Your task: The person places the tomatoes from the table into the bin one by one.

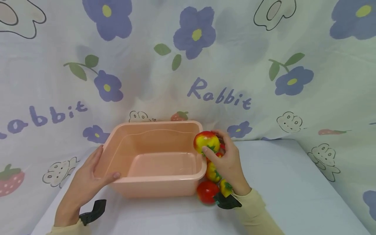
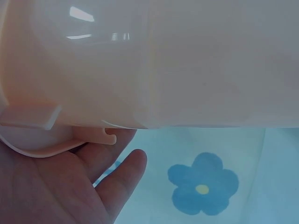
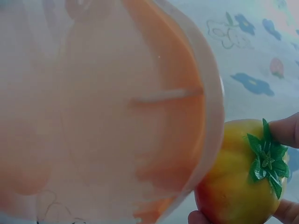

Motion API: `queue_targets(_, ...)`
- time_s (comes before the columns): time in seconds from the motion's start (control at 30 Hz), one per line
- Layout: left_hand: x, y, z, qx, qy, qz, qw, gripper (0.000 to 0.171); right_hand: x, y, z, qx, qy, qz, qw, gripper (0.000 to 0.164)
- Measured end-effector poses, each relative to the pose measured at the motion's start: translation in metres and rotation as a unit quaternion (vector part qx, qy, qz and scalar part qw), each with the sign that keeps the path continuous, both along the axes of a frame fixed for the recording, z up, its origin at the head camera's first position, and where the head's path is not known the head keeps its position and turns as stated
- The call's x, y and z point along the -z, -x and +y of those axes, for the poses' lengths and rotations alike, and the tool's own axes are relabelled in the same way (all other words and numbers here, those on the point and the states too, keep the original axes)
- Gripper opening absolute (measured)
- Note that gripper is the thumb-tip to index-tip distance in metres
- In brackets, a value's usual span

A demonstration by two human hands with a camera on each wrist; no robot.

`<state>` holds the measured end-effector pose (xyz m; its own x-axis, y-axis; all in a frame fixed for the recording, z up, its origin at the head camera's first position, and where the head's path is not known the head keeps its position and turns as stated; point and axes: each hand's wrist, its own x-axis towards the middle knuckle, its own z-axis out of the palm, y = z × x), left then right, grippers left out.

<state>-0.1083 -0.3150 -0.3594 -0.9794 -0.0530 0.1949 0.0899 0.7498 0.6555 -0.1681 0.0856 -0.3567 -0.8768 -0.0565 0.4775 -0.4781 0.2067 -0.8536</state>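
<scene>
A peach-coloured plastic basin (image 1: 164, 179) sits on the table, with nothing inside it. My left hand (image 1: 83, 182) holds its near left corner, thumb over the rim and fingers along the outer side. In the left wrist view those fingers (image 2: 122, 184) reach under the rim. My right hand (image 1: 229, 161) grips a yellow-and-red artificial tomato (image 1: 207, 141) with green plastic leaves at the basin's right rim. The right wrist view shows this tomato (image 3: 240, 182) just outside the rim, held between thumb and fingers.
Right of the basin lie a red fruit (image 1: 207, 192), a yellow one (image 1: 212, 172) and a smaller yellow one (image 1: 225, 188), partly hidden by my right hand and wrist strap (image 1: 227, 200). Behind the white table (image 1: 282, 182) hangs a floral cloth (image 1: 147, 81).
</scene>
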Motion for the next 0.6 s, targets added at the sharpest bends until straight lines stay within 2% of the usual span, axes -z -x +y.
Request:
queue_targets(0.23, 0.0, 0.001, 0.002, -0.005, -0.003, -0.008, 0.9999, 0.112, 0.002, -0.002, -0.012, 0.01, -0.036, 0.062, 0.997, 0.062)
queue_targets(0.6, -0.001, -0.001, 0.002, -0.007, -0.005, -0.013, 0.9999, 0.112, 0.005, -0.006, -0.025, -0.037, -0.059, 0.094, 0.993, 0.061)
